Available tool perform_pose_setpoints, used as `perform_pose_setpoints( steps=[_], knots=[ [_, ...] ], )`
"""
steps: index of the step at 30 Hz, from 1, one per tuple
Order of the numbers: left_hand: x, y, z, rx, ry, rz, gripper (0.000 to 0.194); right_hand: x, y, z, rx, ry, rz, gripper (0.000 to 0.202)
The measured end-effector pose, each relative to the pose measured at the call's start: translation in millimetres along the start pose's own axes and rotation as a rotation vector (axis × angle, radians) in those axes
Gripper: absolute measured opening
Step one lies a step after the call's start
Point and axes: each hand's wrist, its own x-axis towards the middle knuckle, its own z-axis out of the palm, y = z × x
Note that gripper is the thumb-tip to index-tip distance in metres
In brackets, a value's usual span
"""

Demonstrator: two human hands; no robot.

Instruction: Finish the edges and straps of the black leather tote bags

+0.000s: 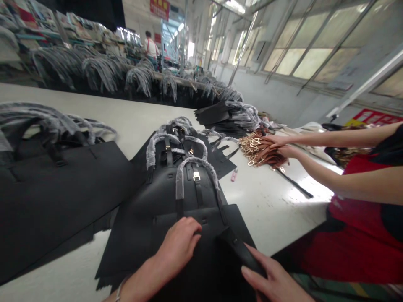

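Observation:
A stack of black leather bag panels (135,235) lies in front of me, with plastic-wrapped handles (179,180) arching up from it. Gold buckle hardware (196,176) shows on a strap between the handles of an upper panel. On the top panel, near a small slot, rests my left hand (181,239) with its fingers curled; whatever lies under the fingertips is hidden. My right hand (270,270) grips a black leather strap (234,243) between thumb and fingers, its free end lying over the top panel's right side.
More black panels with wrapped handles (63,180) lie at left. Another person's hands (278,144) rest on brown straps with gold clasps (256,151) at right. A small pink bottle (234,175) stands nearby. Further dark pieces (220,115) are piled behind.

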Motion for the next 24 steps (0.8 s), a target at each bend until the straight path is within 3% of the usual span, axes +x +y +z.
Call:
perform_pose_setpoints(
  steps=[3, 7, 11, 17, 20, 24],
  knots=[
    [-28.5, -2.7, 33.2, 0.069, 0.085, 0.116, 0.026, 2.0, -2.5, 7.4, 0.014, -0.014, -0.010, 0.069],
    [-39.2, -7.7, 59.7, 0.184, 0.201, 0.244, 0.035, 14.1, -17.2, 12.6, 0.043, -0.050, -0.036, 0.062],
    [-36.0, -8.6, 59.4, 0.250, 0.195, 0.318, 0.036, 27.9, -34.3, 12.7, 0.039, -0.092, -0.048, 0.052],
    [-32.7, -5.9, 54.9, 0.264, 0.174, 0.309, 0.036, 52.6, -66.8, 21.8, -0.031, -0.127, -0.151, 0.043],
    [-32.9, -6.0, 54.3, 0.249, 0.194, 0.310, 0.034, 58.8, -76.6, 13.0, -0.015, 0.006, -0.188, 0.046],
    [-34.4, -7.5, 52.9, 0.269, 0.270, 0.322, 0.035, 48.8, -64.4, -20.8, 0.027, 0.132, -0.125, 0.043]
  ],
)
